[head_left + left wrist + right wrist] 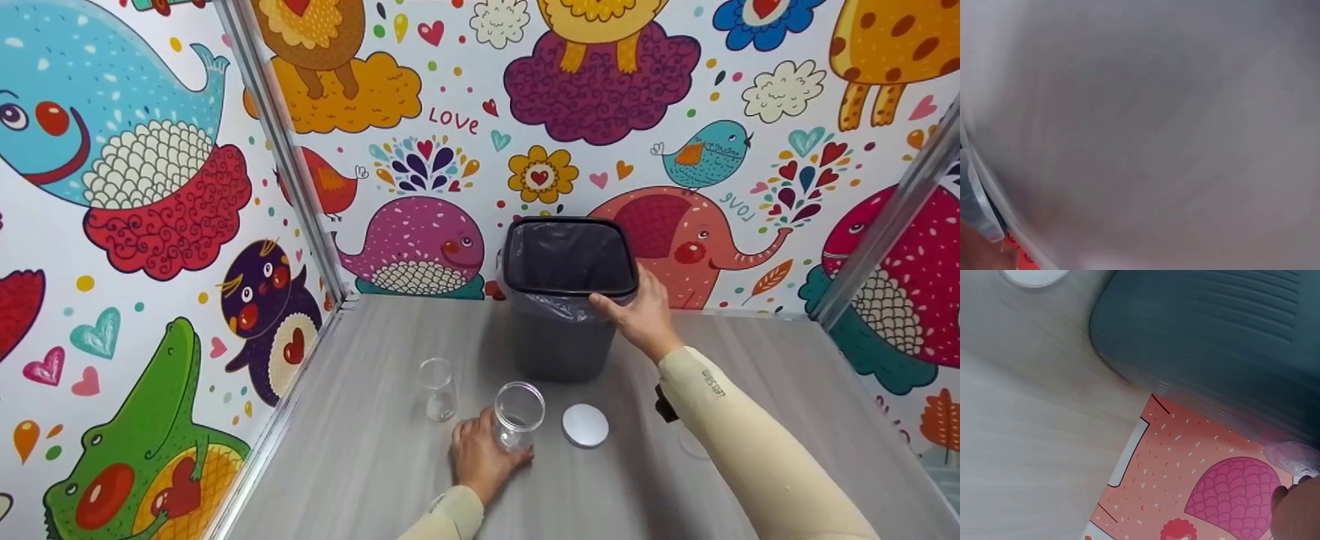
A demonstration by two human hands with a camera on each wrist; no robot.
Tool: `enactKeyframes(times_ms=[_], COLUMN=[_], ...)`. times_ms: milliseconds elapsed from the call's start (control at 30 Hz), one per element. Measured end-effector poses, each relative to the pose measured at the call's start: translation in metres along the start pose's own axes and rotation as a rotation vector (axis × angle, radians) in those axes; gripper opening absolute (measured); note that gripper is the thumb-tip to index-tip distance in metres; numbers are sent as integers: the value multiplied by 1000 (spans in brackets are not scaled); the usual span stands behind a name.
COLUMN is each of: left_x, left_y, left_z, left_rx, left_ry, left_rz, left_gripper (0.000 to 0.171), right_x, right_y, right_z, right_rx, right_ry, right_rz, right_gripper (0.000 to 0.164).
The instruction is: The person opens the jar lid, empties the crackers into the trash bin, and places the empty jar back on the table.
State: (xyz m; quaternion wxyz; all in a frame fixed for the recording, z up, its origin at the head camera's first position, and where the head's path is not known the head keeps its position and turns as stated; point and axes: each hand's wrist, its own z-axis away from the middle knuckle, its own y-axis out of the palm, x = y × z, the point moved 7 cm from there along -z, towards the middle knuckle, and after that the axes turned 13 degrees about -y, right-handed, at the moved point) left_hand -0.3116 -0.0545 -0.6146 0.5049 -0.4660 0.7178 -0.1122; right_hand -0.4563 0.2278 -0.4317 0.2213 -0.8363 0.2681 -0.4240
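Note:
A dark grey trash bin (562, 349) with a black rim and a clear plastic liner (555, 306) stands near the back wall. My right hand (645, 315) grips its rim at the right front corner, thumb over the front. In the right wrist view, the bin's side (1202, 337) fills the upper right, with part of that hand (1297, 512) at the lower right edge. In front of the bin, my left hand (487, 454) holds a clear jar (520, 409) low down, thumb on the near side. The left wrist view is mostly a blurred grey surface.
A white round lid (586, 425) lies right of the held jar. To the left stands another clear jar (440, 397). Something clear and round (694, 444) is partly hidden by the right forearm. Cartoon-printed walls (420, 240) border the grey tabletop (360, 420).

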Motion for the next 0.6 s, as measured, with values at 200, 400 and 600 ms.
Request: enactKeyframes(times_ms=[200,400,600], left_x=[5,8,8], left_y=[6,6,6], left_z=[-1,-3,-4], left_rx=[47,81,99], left_ry=[-29,-72,-67], left_rz=[-16,-49,-78], left_gripper=[90,95,93], right_x=[0,0,0], right_y=[1,1,1], right_z=[0,-1,-2], right_rx=[6,7,-4], right_ry=[16,17,4], right_rz=[0,-2,3], right_gripper=[100,100,99])
